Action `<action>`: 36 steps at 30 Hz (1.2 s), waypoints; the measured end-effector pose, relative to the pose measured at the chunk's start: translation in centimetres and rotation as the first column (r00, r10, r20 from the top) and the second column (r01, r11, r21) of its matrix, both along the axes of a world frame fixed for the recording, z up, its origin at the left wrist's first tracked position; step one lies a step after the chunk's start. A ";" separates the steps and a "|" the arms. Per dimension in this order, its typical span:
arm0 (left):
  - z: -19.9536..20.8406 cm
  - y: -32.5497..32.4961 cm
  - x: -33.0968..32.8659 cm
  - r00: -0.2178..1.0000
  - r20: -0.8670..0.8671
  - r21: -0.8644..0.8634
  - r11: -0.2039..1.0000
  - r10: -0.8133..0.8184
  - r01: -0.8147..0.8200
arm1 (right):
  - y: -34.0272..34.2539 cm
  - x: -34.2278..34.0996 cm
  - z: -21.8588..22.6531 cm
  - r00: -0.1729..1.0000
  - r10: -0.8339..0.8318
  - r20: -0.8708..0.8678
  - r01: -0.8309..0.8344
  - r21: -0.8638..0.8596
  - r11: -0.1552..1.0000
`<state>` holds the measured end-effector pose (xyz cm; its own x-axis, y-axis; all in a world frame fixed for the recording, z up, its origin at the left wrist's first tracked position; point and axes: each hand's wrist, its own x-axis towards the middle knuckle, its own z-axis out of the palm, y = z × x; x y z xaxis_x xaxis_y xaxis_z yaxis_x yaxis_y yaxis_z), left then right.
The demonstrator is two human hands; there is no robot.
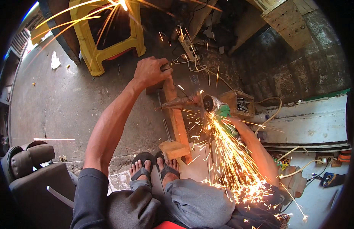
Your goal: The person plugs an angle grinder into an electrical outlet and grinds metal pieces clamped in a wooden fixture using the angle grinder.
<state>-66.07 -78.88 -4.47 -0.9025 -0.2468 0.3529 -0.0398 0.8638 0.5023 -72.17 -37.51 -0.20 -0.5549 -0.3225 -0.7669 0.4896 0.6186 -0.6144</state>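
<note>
My left hand (152,71), arm stretched forward, has its fingers curled at the far end of an orange-brown wooden beam (177,122). A rusty metal piece (180,102) lies across the beam, and its right end meets the disc of a green angle grinder (224,111). My right hand (235,125) grips the grinder's body; sparks partly cover its fingers. Bright sparks (232,158) pour from the disc toward my right thigh. A short wood block (173,149) sits across the beam's near end, just ahead of my sandalled feet.
A yellow plastic stool (102,55) stands at the far left. Beyond the beam lies a white power strip (189,47) with tangled cords. A wooden box (240,104) holds small metal parts beside the grinder. At the lower left is a dark padded seat (39,183).
</note>
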 end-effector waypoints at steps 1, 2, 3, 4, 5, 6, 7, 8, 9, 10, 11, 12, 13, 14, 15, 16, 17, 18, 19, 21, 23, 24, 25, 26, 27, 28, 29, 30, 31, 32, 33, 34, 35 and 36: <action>0.0 0.0 -0.1 1.000 0.001 0.000 1.000 -0.001 0.001 | 0.0 0.1 0.2 1.000 -0.004 0.001 0.004 0.000 1.000; 0.1 0.0 0.0 1.000 0.018 0.011 1.000 -0.004 0.004 | -0.1 0.2 0.2 1.000 -0.006 0.008 0.006 0.000 1.000; 0.1 0.0 0.0 0.999 0.035 0.022 1.000 -0.008 0.007 | -0.1 0.5 0.3 1.000 -0.010 0.013 0.010 0.003 1.000; 0.1 0.1 0.0 0.999 0.037 0.024 1.000 -0.009 0.008 | 0.0 0.5 0.6 1.000 -0.016 0.016 0.016 0.006 1.000; 0.0 0.1 -0.1 1.000 0.026 0.022 1.000 -0.010 0.010 | -0.1 0.7 1.0 1.000 -0.022 0.023 0.022 0.009 1.000; 0.0 0.2 -0.1 1.000 0.015 0.022 1.000 -0.013 0.013 | -0.2 1.0 1.5 0.999 -0.022 0.034 0.022 0.003 1.000; -0.1 0.0 0.0 1.000 0.018 0.019 1.000 -0.013 0.013 | -0.6 1.1 1.6 0.998 -0.022 0.057 0.023 -0.012 1.000; -0.1 -0.2 0.2 0.999 0.031 0.026 1.000 -0.005 0.005 | -1.0 1.6 1.8 0.996 -0.031 0.081 0.033 -0.028 0.999; -0.1 -0.3 0.4 0.999 0.045 0.032 0.999 0.002 -0.003 | -1.3 1.6 2.5 0.992 -0.033 0.121 0.039 -0.053 0.998; 0.1 -0.5 0.6 0.999 0.046 0.029 1.000 0.001 -0.003 | -1.2 1.5 2.2 0.996 -0.016 0.092 0.021 -0.047 0.999; 0.1 -0.4 0.4 0.998 0.059 0.025 1.000 -0.005 0.004 | -0.8 1.5 1.9 0.998 -0.009 0.060 0.011 -0.031 0.999; 0.0 -0.3 0.2 0.997 0.073 0.020 1.000 -0.011 0.010 | -0.5 1.5 1.9 1.000 0.017 -0.002 -0.017 -0.004 1.000; -0.1 -0.2 0.1 0.997 0.073 0.024 1.000 -0.019 0.017 | -0.1 1.6 2.0 1.000 0.018 0.017 -0.017 -0.057 0.998; 0.0 -0.2 0.0 0.996 0.093 0.029 1.000 -0.011 0.008 | -0.1 1.9 2.2 1.000 0.014 0.018 -0.013 -0.059 0.998; 0.1 -0.2 0.0 0.993 0.114 0.033 0.999 -0.003 -0.001 | -0.3 2.2 2.4 1.000 -0.012 0.004 0.013 -0.056 0.998; 0.2 -0.3 -0.1 0.993 0.117 0.031 1.000 -0.007 0.003 | -0.4 2.4 2.5 0.999 -0.038 -0.009 0.038 -0.053 0.998; 0.3 -0.4 -0.1 0.991 0.134 0.032 0.999 -0.014 0.010 | -0.3 2.5 2.7 0.999 -0.045 -0.007 0.045 -0.053 0.998; 0.3 -0.3 -0.1 0.988 0.152 0.034 0.999 -0.021 0.016 | -0.4 2.5 2.9 0.999 -0.039 -0.008 0.038 -0.065 0.997; 0.3 -0.2 -0.2 0.988 0.155 0.035 0.999 -0.028 0.023 | -0.4 2.5 3.0 0.999 -0.032 -0.010 0.031 -0.078 0.996; 0.2 -0.4 -0.1 0.990 0.141 0.044 0.999 -0.014 0.008 | -0.6 2.5 2.9 0.999 -0.037 -0.016 0.035 -0.075 0.997; 0.1 -0.4 -0.1 0.990 0.142 0.043 0.999 -0.021 0.015 | -0.7 2.5 2.6 0.999 -0.038 -0.022 0.037 -0.069 0.997; 0.0 -0.5 -0.1 0.990 0.141 0.043 0.999 -0.027 0.021 | -0.7 2.5 2.4 0.999 -0.035 -0.021 0.034 -0.052 0.998; 0.0 -0.5 -0.2 0.989 0.143 0.044 0.999 -0.026 0.020 | -0.7 2.5 2.3 0.999 -0.032 -0.021 0.031 -0.035 0.999; 0.0 -0.5 -0.3 0.989 0.145 0.011 1.000 -0.020 0.019 | -0.8 2.5 2.3 0.999 -0.029 -0.018 0.028 -0.035 0.999; 0.0 -0.5 -0.3 0.989 0.146 -0.023 1.000 -0.014 0.018 | -1.0 2.6 2.5 0.999 -0.035 -0.012 0.034 -0.037 0.999; -0.1 -0.4 -0.3 0.989 0.149 -0.022 1.000 -0.011 0.014 | -1.1 2.7 2.5 0.999 -0.040 -0.006 0.040 -0.039 0.998; -0.2 -0.4 -0.3 0.991 0.131 -0.023 1.000 -0.013 0.016 | -1.0 2.6 2.4 0.999 -0.039 -0.005 0.039 -0.038 0.999; -0.2 -0.4 -0.3 0.993 0.113 -0.024 1.000 -0.016 0.018 | -0.7 2.4 2.1 0.999 -0.033 -0.001 0.033 -0.057 0.998; -0.3 -0.4 -0.3 0.993 0.114 -0.024 1.000 -0.015 0.017 | -0.6 2.2 2.0 1.000 -0.026 0.002 0.026 -0.075 0.997; -0.3 -0.5 -0.3 0.994 0.108 -0.025 1.000 -0.011 0.014 | -0.7 2.2 2.0 1.000 -0.025 0.003 0.026 -0.076 0.997; -0.4 -0.6 -0.2 0.995 0.103 -0.027 1.000 -0.007 0.010 | -0.8 2.3 2.0 1.000 -0.022 0.002 0.022 -0.068 0.997; -0.4 -0.7 -0.1 0.995 0.104 -0.028 1.000 -0.006 0.009 | -0.9 2.3 2.0 1.000 -0.019 0.001 0.019 -0.059 0.998; -0.2 -0.5 -0.1 0.994 0.105 -0.020 1.000 -0.013 0.015 | -0.8 2.2 1.9 1.000 -0.019 0.001 0.019 -0.057 0.998; -0.1 -0.4 -0.1 0.994 0.106 -0.011 1.000 -0.019 0.020 | -0.5 2.0 1.5 1.000 -0.013 -0.028 0.012 -0.037 0.999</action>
<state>-66.17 -79.28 -4.57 -0.9397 -0.2248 0.2576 -0.0752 0.8709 0.4856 -70.14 -38.00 1.33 -0.5803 -0.3431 -0.7386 0.4796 0.5890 -0.6504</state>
